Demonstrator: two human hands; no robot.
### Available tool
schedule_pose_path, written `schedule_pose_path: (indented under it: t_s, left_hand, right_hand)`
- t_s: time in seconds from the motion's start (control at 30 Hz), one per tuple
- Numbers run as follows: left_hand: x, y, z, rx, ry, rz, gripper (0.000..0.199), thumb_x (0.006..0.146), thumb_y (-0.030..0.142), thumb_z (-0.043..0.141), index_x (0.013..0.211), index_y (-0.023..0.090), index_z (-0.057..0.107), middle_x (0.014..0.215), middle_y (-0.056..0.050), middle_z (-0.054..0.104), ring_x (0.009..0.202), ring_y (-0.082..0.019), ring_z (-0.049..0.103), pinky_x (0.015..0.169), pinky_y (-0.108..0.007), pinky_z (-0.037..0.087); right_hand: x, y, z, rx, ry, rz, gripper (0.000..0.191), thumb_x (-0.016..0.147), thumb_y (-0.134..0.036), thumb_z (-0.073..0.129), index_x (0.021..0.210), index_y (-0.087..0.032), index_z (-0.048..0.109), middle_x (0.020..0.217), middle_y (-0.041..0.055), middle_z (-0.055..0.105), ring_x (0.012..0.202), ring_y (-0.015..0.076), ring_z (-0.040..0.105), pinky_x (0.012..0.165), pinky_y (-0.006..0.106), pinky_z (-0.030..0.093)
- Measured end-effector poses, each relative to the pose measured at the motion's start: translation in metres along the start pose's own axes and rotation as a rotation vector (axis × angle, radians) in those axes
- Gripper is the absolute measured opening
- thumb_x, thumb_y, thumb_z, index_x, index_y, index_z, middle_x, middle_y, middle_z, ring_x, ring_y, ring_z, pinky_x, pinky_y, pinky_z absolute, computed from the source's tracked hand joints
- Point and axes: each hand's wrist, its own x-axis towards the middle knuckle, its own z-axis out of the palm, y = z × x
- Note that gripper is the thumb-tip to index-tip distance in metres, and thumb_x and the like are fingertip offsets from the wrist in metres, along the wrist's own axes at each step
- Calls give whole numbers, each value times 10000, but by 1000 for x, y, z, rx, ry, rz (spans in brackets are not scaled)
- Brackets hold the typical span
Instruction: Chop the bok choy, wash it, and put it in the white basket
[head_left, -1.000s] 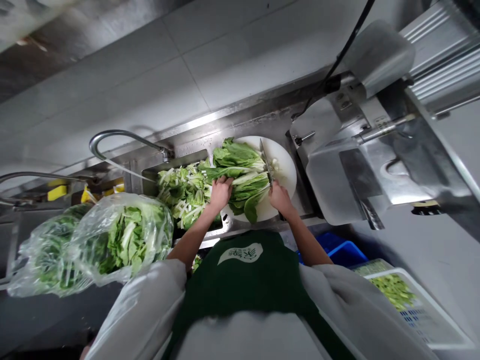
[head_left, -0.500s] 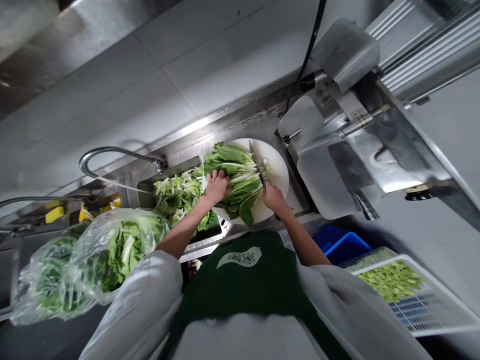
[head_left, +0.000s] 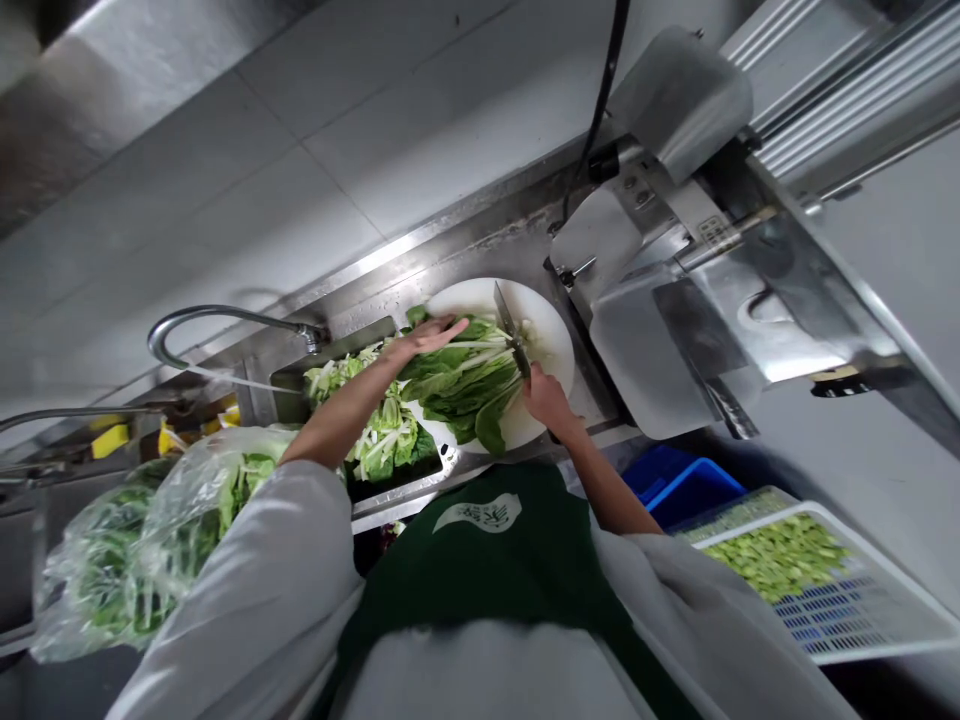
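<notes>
A bunch of leafy greens lies across a round white cutting board, white stalks toward the right. My left hand rests on the upper left part of the leaves with its fingers stretched out. My right hand is closed round the handle of a knife, whose blade stands at the stalks and points up and away. Small pale stalk pieces lie right of the blade. Cut greens fill the sink basin left of the board.
Plastic bags of greens are at the left, below a curved faucet. A metal slicing machine stands right of the board. A blue bin and a white basket with cut green pieces are at the lower right.
My left hand has moved up and slightly left over the leaves, its fingers now straighter. The knife and my right hand are almost where they were.
</notes>
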Motion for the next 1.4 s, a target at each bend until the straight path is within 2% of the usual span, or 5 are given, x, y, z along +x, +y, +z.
schedule_pose_path:
  t_s: [0.2,0.43,0.93,1.13,1.4]
  left_hand:
    - [-84,42,84,141,251,-124,1314,769,948,471,1693,129,21,1716,-240,146,1555,-486,198,1219,-695,165]
    - [-100,89,171,237,455,-268,1432,661,876,687,1687,79,83,1716,-263,-10,1583,-499,2,1210,-726,149]
    - [-95,65,171,-86,589,-312,1288,774,501,822,1694,199,-27,1745,-141,70,1610,-358,110,1216,-594,343]
    - [-98,63,175,-188,609,-315,1224,798,419,792,1681,105,3,1734,-196,70,1611,-327,137,1235,-543,339]
    - [-98,55,186,-172,528,-344,1362,650,462,914,1650,-11,120,1714,-273,44,1599,-403,120,1262,-516,287]
  right_hand:
    - [-5,-10,-2,-38,2,0,505,1019,-182,332,1494,-27,401,1116,236,705,1048,337,695,916,389,495]
    - [-7,-21,4,-115,-2,16,429,1014,-173,338,1396,-30,471,1106,232,722,1047,322,706,926,385,505]
    - [-54,-11,-30,-359,216,-97,365,1103,-304,285,1172,-81,565,891,165,732,764,245,694,673,281,398]
    - [-86,-28,-17,-389,32,-273,349,1099,-315,279,1084,-134,577,843,123,732,701,226,668,646,278,370]
    - [-59,-39,-7,-470,-171,-234,342,1099,-294,283,1196,-113,557,922,157,732,848,284,713,748,334,454]
